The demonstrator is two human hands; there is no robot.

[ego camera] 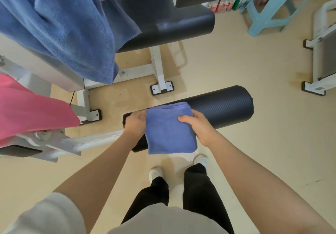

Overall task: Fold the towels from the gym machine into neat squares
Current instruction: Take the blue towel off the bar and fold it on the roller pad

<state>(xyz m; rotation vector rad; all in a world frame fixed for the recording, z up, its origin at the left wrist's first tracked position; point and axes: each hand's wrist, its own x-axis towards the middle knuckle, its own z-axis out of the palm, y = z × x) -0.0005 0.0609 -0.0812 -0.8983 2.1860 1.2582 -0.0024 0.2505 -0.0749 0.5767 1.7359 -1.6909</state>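
Around: a big blue towel [60, 24] hangs over the white gym machine [160, 70] at the top left, and a pink towel [31, 110] hangs lower down on the left side.
Machine: it has a black seat pad [172, 28] up high and white metal legs that stand on the tan floor [236, 61].
In the way: a long black roller pad [221, 104] sticks out across the middle, right under the hands.
Far corner: a light green plastic stool [272, 10] stands at the top right, well apart from the hands.
Down low: two white shoes [155, 173] and black trouser legs show on the floor below the arms.
Folded towel: a small blue folded towel [171, 132] is already a thick square with many layers, and it sits on top of the roller pad, hanging a little over the near side.
Left hand: the left hand [135, 124] holds the left edge of the folded towel, with the thumb on top and the fingers tucked behind where they cannot be seen.
Right hand: the right hand [198, 126] grips the right edge, with the thumb pressed on the top of the cloth and the fingers curled under.
Both hands: they are apart, one on each side of the square.
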